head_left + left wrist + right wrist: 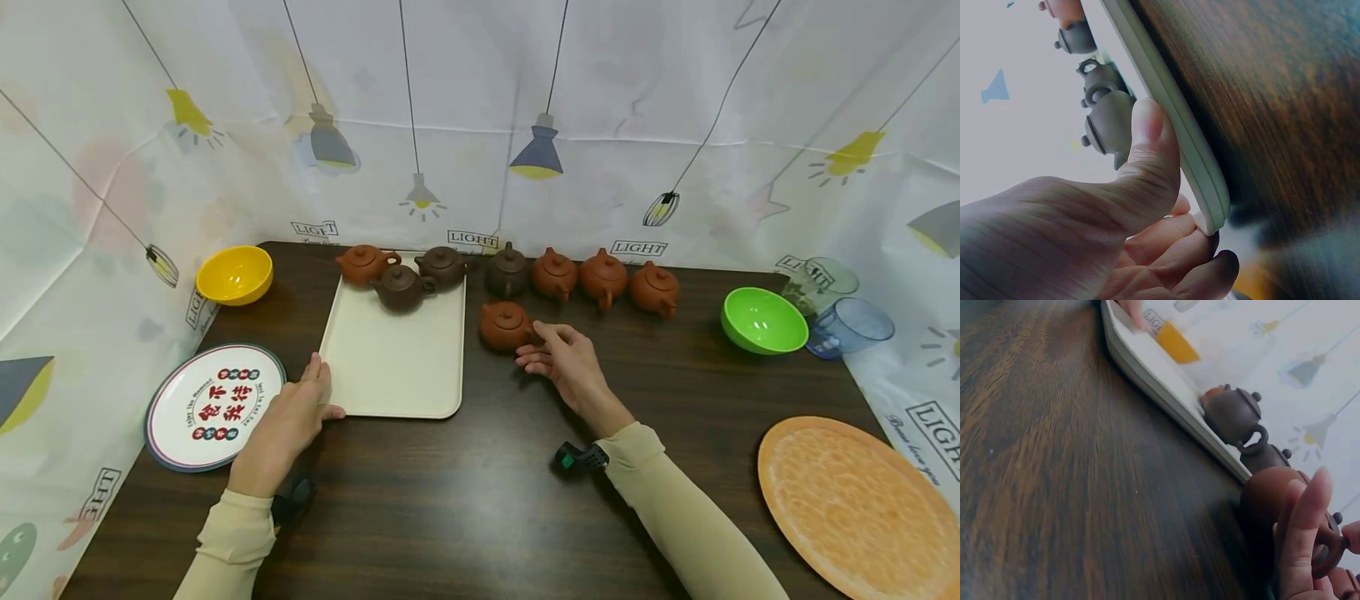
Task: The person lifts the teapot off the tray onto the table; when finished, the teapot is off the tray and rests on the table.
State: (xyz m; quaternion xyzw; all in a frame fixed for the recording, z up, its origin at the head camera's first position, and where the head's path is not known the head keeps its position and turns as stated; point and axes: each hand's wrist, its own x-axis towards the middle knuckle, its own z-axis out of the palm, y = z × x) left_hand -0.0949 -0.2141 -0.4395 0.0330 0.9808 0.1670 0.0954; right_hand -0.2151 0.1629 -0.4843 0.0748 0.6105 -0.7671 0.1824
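Note:
In the head view my right hand (566, 367) pinches the handle of a reddish-brown clay teapot (502, 325), just right of a cream tray (390, 358). The right wrist view shows the fingers beside that teapot's handle (1330, 553), its round body close to the tray's edge. At the tray's near left corner, my left hand (292, 412) grips the rim, thumb above and fingers curled at the corner. On the tray's far end sit a reddish teapot (365, 265) and two dark brown teapots, one in front (400, 289) and one behind (441, 267).
Right of the tray, a dark teapot (507, 271) and three reddish teapots (603, 275) form a row. A yellow bowl (235, 275) and a printed plate (213, 454) are at left. At right are a green bowl (763, 321), a blue glass (855, 325), a clear glass (828, 279) and an orange round board (855, 500).

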